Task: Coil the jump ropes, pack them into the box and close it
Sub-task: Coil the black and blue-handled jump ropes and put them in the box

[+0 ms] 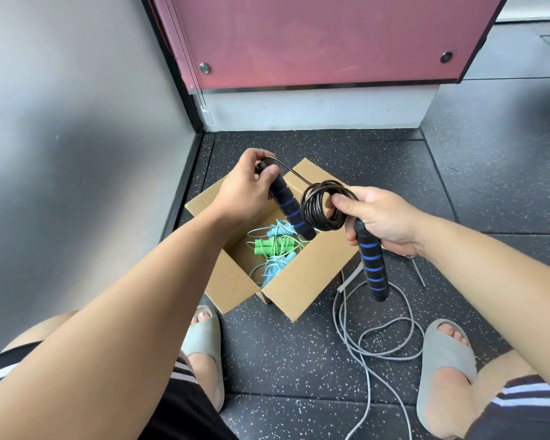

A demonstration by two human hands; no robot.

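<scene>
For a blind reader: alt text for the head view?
Left hand and right hand each grip a striped handle of a coiled dark jump rope above an open cardboard box of green and blue ropes; a grey rope lies loose nearby.

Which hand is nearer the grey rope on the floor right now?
Right. The right hand, gripping a handle and the dark coil, hangs above the grey rope; the left hand holds the other handle over the box, farther away.

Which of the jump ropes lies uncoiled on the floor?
The grey rope, sprawled in loose loops on the floor right of the box. The black rope is coiled in the right hand; the green rope and light blue ropes lie inside it.
</scene>
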